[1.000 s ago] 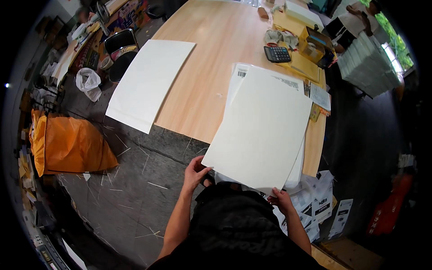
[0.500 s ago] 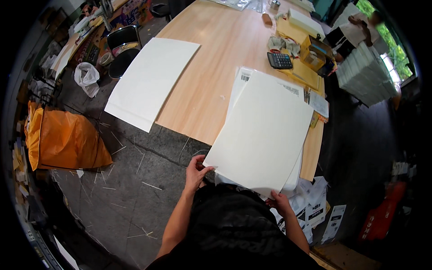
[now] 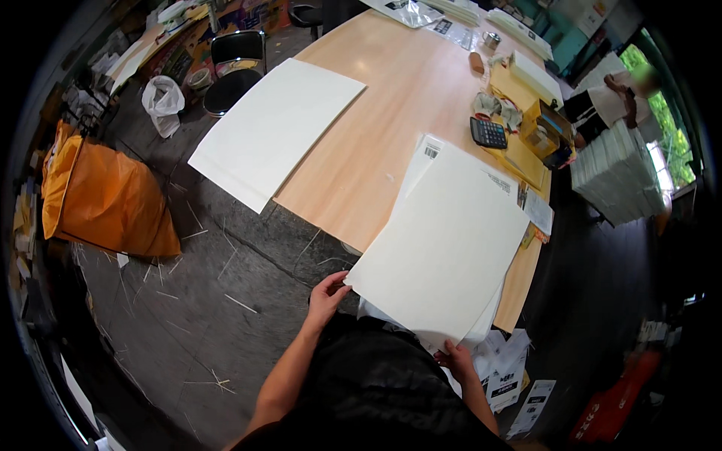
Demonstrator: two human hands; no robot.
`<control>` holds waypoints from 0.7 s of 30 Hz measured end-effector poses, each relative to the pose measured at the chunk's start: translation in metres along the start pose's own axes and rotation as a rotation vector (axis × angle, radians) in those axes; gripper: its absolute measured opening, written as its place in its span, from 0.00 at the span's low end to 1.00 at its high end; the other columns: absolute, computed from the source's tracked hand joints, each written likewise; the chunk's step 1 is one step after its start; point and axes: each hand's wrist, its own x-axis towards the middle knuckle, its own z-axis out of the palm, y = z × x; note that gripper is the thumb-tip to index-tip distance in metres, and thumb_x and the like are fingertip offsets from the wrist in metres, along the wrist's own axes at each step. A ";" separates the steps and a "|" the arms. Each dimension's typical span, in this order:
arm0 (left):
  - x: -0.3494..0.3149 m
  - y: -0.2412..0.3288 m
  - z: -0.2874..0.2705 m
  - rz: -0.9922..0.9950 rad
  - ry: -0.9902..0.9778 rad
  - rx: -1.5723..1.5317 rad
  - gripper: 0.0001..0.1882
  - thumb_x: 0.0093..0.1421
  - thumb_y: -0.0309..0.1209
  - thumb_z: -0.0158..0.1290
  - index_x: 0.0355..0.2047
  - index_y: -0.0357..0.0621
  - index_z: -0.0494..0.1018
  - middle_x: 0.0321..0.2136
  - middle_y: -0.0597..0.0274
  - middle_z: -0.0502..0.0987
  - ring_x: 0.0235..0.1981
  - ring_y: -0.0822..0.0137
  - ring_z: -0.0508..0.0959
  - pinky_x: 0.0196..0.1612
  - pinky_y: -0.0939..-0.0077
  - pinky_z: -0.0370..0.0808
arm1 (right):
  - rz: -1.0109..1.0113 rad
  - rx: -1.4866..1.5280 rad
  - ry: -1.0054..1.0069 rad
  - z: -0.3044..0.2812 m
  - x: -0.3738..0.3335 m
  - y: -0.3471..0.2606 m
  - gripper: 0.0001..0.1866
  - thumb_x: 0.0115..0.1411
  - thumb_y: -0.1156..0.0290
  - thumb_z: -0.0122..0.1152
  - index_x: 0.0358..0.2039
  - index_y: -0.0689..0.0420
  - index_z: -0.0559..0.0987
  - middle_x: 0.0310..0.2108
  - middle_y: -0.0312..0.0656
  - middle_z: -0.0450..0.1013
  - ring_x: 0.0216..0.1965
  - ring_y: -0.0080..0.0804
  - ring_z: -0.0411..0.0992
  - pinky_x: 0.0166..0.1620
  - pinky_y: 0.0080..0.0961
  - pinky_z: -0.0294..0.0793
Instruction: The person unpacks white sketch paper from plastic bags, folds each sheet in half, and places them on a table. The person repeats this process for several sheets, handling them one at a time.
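Little has shifted since half a second ago: both hands keep their hold on the large cream-white rectangular sheet of card [image 3: 444,248], which lies much as it did over the near end of the tabletop, while the view itself has drifted slightly. At the sheet's near-left corner the left hand [image 3: 328,295] has its grip closed on the edge, fingers curled against it and thumb on top. At the near-right corner the right hand [image 3: 456,359] pinches the lower edge, fingertips tucked under the card; how tightly cannot be told. The sheet rests on a stack of similar white sheets [image 3: 432,154], whose far corner with a printed code label peeks out beyond it, and its near edge overhangs the light wooden tabletop [image 3: 383,98] toward the person's dark-clothed body. Well apart to the left, a second large cream sheet [image 3: 274,131] lies half on the tabletop and half out over the dark grey floor [image 3: 203,301]. Farther along the tabletop sit a black calculator [image 3: 489,132] and, just beside it, a yellow box [image 3: 543,128]. An orange sack [image 3: 105,199] slumps on the floor at left, near a white plastic bag [image 3: 163,98]. Printed leaflets [image 3: 511,376] lie scattered on the floor by the right hand.
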 end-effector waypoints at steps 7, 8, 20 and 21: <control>-0.003 0.010 0.005 0.054 0.008 0.026 0.23 0.59 0.20 0.57 0.55 0.38 0.69 0.45 0.61 0.78 0.45 0.71 0.78 0.48 0.78 0.75 | -0.006 -0.046 -0.020 0.000 0.002 -0.002 0.31 0.60 0.43 0.60 0.45 0.62 0.75 0.29 0.44 0.78 0.28 0.34 0.78 0.33 0.26 0.77; -0.002 0.008 0.005 0.046 0.020 0.015 0.22 0.59 0.20 0.57 0.55 0.38 0.70 0.46 0.60 0.78 0.45 0.71 0.78 0.48 0.78 0.75 | 0.007 -0.035 -0.023 -0.002 0.003 -0.001 0.30 0.60 0.44 0.60 0.45 0.62 0.75 0.29 0.44 0.78 0.28 0.34 0.78 0.32 0.25 0.76; -0.007 0.017 0.012 0.075 0.008 -0.014 0.21 0.58 0.20 0.58 0.52 0.38 0.70 0.40 0.64 0.77 0.41 0.74 0.78 0.47 0.80 0.75 | 0.009 -0.076 0.018 -0.003 0.001 0.000 0.30 0.60 0.44 0.60 0.43 0.63 0.75 0.29 0.45 0.79 0.28 0.33 0.78 0.31 0.24 0.76; -0.008 0.021 0.014 0.050 0.009 -0.022 0.21 0.58 0.20 0.58 0.52 0.39 0.70 0.40 0.64 0.77 0.41 0.74 0.78 0.47 0.80 0.75 | 0.008 -0.080 0.022 -0.003 0.001 0.000 0.30 0.60 0.44 0.60 0.43 0.62 0.75 0.29 0.45 0.79 0.28 0.33 0.78 0.31 0.24 0.75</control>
